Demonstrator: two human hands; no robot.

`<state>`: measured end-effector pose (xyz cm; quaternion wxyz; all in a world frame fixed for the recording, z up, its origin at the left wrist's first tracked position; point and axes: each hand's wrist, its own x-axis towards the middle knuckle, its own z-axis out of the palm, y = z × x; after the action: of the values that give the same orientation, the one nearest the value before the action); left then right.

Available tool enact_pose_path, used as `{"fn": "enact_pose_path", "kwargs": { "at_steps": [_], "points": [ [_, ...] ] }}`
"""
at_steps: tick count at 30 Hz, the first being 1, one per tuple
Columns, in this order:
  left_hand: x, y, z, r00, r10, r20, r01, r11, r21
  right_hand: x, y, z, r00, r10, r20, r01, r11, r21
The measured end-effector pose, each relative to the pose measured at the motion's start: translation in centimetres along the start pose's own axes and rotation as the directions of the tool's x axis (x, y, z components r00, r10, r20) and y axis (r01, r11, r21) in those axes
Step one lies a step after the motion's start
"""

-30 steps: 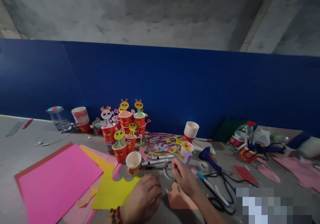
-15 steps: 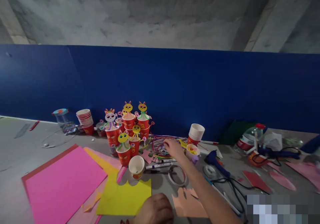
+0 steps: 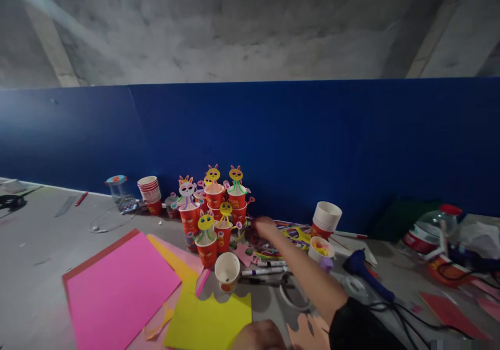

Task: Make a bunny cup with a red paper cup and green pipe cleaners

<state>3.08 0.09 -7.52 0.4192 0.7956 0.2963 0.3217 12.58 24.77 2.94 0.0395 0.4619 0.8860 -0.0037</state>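
My right hand is stretched far forward, over a heap of coloured pipe cleaners beside the group of red paper cups with animal faces. Its fingers curl down into the heap; what they hold, if anything, is hidden. My left hand rests at the bottom edge, next to the yellow cut paper; only its back shows. An empty paper cup stands between the yellow paper and the decorated cups. Markers lie beside it.
Pink sheets lie at the left. A stack of cups, a small cup with yellow bits, a blue glue gun with black cable, a tape ring and a bottle sit at the right. A blue wall backs the table.
My right hand has gone from near the tape ring forward to the pipe cleaner heap. The left hand has slid lower out of view. The camera has turned to the left.
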Motion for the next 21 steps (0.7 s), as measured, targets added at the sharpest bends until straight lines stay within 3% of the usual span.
{"fn": "enact_pose_path", "kwargs": {
  "at_steps": [3, 6, 13, 17, 21],
  "points": [
    [-0.1, 0.0, 0.1, 0.994, -0.109, 0.004, 0.108, 0.98, -0.169, 0.6, 0.3, 0.0, 0.999, -0.02, 0.029, 0.021, 0.999, -0.046],
    [0.1, 0.2, 0.0, 0.992, -0.121, -0.029, 0.115, 0.98, -0.162, 0.9, 0.4, 0.0, 0.998, -0.042, 0.052, 0.045, 0.996, -0.074],
    [0.3, 1.4, -0.7, 0.995, 0.095, -0.01, -0.093, 0.99, 0.107, 0.5, 1.3, -0.7, 0.981, -0.177, 0.078, 0.182, 0.98, -0.074],
    [0.6, 1.2, -0.7, 0.953, 0.296, 0.06, -0.299, 0.897, 0.325, -1.1, 2.2, -1.8, 0.966, -0.256, 0.037, 0.258, 0.965, -0.045],
    [0.7, 1.9, -0.7, 0.918, 0.39, 0.067, -0.379, 0.818, 0.432, -2.3, 3.3, -3.3, 0.974, -0.225, -0.03, 0.225, 0.974, -0.016]
  ]
}}
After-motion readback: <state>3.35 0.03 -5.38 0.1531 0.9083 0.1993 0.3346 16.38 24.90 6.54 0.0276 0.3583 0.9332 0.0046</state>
